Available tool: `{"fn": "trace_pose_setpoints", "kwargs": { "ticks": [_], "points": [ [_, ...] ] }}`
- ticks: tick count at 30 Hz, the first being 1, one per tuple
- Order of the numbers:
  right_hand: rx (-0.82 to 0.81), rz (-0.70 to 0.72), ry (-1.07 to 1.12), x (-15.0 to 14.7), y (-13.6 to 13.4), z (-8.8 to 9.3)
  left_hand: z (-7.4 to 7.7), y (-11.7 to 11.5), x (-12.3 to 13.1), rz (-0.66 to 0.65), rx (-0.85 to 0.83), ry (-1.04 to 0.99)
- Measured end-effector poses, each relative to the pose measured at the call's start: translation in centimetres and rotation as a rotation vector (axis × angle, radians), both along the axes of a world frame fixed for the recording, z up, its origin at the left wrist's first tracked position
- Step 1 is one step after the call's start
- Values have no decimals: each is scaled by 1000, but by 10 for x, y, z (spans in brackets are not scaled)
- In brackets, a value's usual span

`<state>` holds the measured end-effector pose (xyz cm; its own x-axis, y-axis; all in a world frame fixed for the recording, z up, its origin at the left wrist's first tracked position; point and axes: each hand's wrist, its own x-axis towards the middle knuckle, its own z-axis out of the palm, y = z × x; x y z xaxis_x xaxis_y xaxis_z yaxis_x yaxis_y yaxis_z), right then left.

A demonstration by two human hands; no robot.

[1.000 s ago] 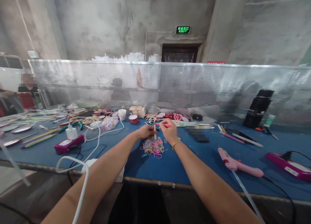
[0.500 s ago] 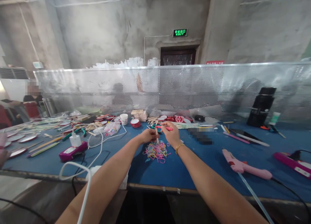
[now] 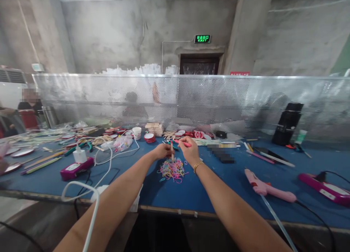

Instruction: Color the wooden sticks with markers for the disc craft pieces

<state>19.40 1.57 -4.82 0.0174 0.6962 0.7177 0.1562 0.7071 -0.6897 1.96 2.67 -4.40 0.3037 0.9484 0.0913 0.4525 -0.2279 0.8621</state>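
Note:
My left hand (image 3: 162,152) pinches a flat wooden craft stick (image 3: 172,155) and keeps it upright. The upper end of the stick looks reddish. In my right hand (image 3: 190,152) is a pink marker pen (image 3: 186,144), its tip pointing left at the top of the stick; whether they touch is too small to tell. Just below both hands lies a loose pile of small coloured plastic loops (image 3: 172,170) on the blue tabletop (image 3: 191,195). A bracelet circles my right wrist.
To the right lie a pink glue gun (image 3: 269,189), a purple power strip (image 3: 325,188) and a black flask (image 3: 287,124). Leftward are another purple power strip (image 3: 76,169), a white cable (image 3: 111,164) and a paper cup (image 3: 137,133). A perforated metal screen (image 3: 169,109) closes the back.
The whole view has shifted slightly, so the table things appear a little further left. Both hands keep their grips, and the reddish colour at the stick's top now shows more clearly.

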Motion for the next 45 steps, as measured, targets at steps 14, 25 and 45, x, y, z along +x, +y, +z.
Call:
{"fn": "trace_pose_setpoints", "kwargs": {
  "ticks": [14, 25, 45],
  "points": [
    [16, -77, -25, 1, -2, 0, -6, 3, 2, -20, -24, -27],
    [44, -149, -92, 2, -1, 0, -6, 3, 4, -11, -45, -62],
    [41, -139, -106, 1, 1, -2, -3, 0, 5, 28, -64, -13]
  ]
}}
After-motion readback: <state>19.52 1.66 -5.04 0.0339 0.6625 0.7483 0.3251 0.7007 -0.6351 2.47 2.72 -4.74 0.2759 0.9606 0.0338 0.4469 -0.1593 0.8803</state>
